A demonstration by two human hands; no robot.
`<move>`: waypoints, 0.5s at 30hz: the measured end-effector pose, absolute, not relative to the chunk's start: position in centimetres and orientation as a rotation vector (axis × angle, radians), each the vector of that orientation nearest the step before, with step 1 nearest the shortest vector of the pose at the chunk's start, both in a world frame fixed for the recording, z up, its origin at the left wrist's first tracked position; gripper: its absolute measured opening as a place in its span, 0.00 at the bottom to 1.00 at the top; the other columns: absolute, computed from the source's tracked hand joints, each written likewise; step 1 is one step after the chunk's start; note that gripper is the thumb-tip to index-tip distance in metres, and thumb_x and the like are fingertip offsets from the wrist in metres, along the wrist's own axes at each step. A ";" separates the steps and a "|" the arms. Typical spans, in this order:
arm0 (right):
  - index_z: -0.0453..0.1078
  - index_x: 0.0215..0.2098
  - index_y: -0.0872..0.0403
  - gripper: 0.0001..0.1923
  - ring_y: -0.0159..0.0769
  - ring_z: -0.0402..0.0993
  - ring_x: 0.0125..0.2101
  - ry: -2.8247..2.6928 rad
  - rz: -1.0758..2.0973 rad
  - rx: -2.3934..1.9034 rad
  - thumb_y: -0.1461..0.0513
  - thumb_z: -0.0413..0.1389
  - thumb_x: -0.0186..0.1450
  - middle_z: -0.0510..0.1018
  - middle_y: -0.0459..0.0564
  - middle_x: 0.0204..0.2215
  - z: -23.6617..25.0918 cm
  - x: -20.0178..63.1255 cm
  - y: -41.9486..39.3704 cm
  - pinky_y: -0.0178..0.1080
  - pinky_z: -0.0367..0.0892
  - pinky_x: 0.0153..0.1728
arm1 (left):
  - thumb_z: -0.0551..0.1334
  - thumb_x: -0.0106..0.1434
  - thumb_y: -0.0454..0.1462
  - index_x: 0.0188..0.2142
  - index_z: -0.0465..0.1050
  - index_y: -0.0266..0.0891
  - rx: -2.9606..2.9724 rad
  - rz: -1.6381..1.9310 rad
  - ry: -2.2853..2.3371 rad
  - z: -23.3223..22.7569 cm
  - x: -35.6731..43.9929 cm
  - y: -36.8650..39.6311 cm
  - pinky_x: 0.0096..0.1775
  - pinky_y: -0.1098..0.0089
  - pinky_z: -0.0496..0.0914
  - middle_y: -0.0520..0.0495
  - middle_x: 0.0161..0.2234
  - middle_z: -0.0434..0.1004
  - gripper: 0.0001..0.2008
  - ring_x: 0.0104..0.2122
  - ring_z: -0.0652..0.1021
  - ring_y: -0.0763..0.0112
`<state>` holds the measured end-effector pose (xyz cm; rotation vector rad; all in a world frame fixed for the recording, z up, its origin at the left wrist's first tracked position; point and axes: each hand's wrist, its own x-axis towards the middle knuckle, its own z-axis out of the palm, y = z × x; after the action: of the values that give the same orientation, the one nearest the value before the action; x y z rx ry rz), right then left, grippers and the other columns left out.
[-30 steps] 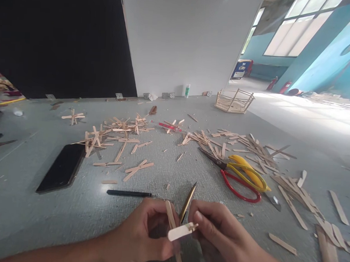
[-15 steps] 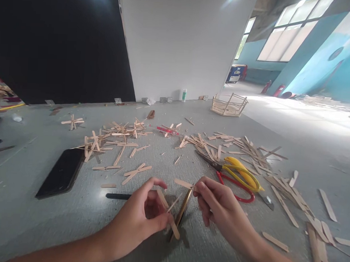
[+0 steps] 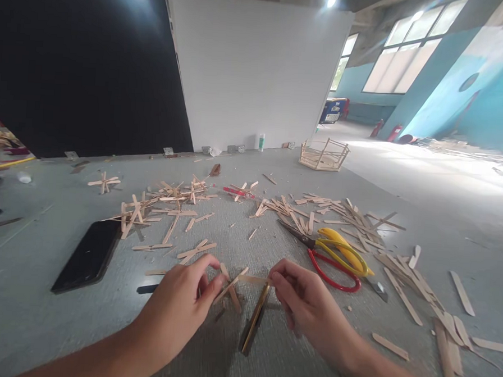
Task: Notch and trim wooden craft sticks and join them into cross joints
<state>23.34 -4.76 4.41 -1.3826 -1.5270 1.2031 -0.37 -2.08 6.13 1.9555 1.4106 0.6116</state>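
Observation:
My left hand [image 3: 182,297] is curled with its thumb against a pair of crossed craft sticks [image 3: 231,289], held just above the grey surface. The fingers behind the sticks are hidden. My right hand [image 3: 299,295] pinches one end of a flat craft stick [image 3: 253,279] between thumb and forefinger. That stick's other end reaches the crossed pair; whether they are joined I cannot tell. Below it, between my hands, lies a narrow gold-edged bar [image 3: 253,323]. Partly covered by my left hand is a black, slim object [image 3: 146,289].
Scissors [image 3: 336,257] with red and yellow handles lie beside a yellow-handled blade [image 3: 379,287] on the right. Loose craft sticks [image 3: 359,219] spread around. A black phone [image 3: 88,254] is at left. Farther back stand a stick frame [image 3: 324,156] and a small bottle [image 3: 261,142].
My left hand has moved left and turned the crossed sticks. My right hand has shifted slightly left and down, bringing its stick up to them. The camera view has tilted slightly.

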 end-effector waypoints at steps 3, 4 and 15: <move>0.70 0.31 0.54 0.16 0.28 0.60 0.21 -1.781 1.115 -1.341 0.56 0.52 0.74 0.64 0.40 0.20 4.7 23.2 -5.2 0.33 0.56 0.23 | 0.55 0.73 0.44 0.31 0.71 0.42 1.976 0.511 1.317 7.7 -0.1 -2.9 0.26 0.71 0.55 0.56 0.19 0.64 0.16 0.21 0.65 0.71; 0.71 0.31 0.54 0.14 0.29 0.62 0.22 -1.855 1.089 -1.318 0.58 0.53 0.73 0.67 0.41 0.20 4.7 23.0 -5.4 0.33 0.57 0.25 | 0.56 0.73 0.44 0.33 0.73 0.42 1.966 0.457 1.260 8.1 0.1 -3.2 0.26 0.72 0.57 0.56 0.22 0.67 0.14 0.23 0.68 0.70; 0.74 0.52 0.55 0.16 0.38 0.79 0.37 -2.287 0.180 -1.479 0.69 0.47 0.73 0.82 0.55 0.41 3.7 24.8 -4.6 0.38 0.73 0.40 | 0.53 0.73 0.42 0.28 0.64 0.41 1.799 0.149 1.112 7.9 1.3 -4.7 0.27 0.75 0.60 0.54 0.21 0.69 0.17 0.22 0.68 0.75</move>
<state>24.80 -4.58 3.74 -1.4793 -2.2870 0.1797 1.26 -4.71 7.90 1.7992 1.1118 0.1487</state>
